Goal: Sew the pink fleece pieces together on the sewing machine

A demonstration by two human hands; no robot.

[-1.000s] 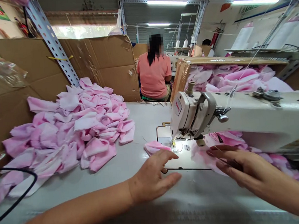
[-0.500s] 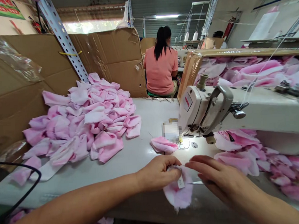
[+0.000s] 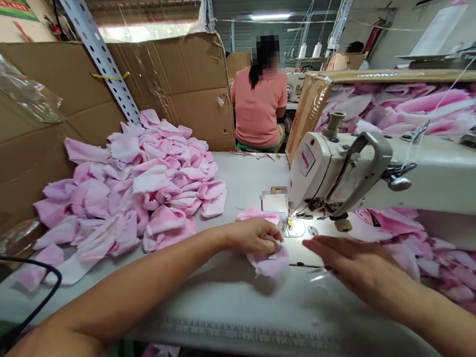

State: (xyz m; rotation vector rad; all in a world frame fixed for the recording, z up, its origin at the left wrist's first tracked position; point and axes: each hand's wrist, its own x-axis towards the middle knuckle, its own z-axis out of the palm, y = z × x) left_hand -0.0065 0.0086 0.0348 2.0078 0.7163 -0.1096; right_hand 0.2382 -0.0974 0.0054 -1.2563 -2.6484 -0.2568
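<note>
left hand (image 3: 254,236) pinching fuzzy pink fabric (image 3: 269,264), right hand (image 3: 352,260) spread flat beside

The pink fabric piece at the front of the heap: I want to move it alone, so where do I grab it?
Pinch the pink fabric piece by its raised fold, from above. It lies at the near edge of the heap, and the left forearm lies just in front, blocking the near side.

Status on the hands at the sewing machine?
Left hand gripping pink fabric piece. Right hand open, empty, in front of sewing machine. Second pink piece lying near the needle.
</note>
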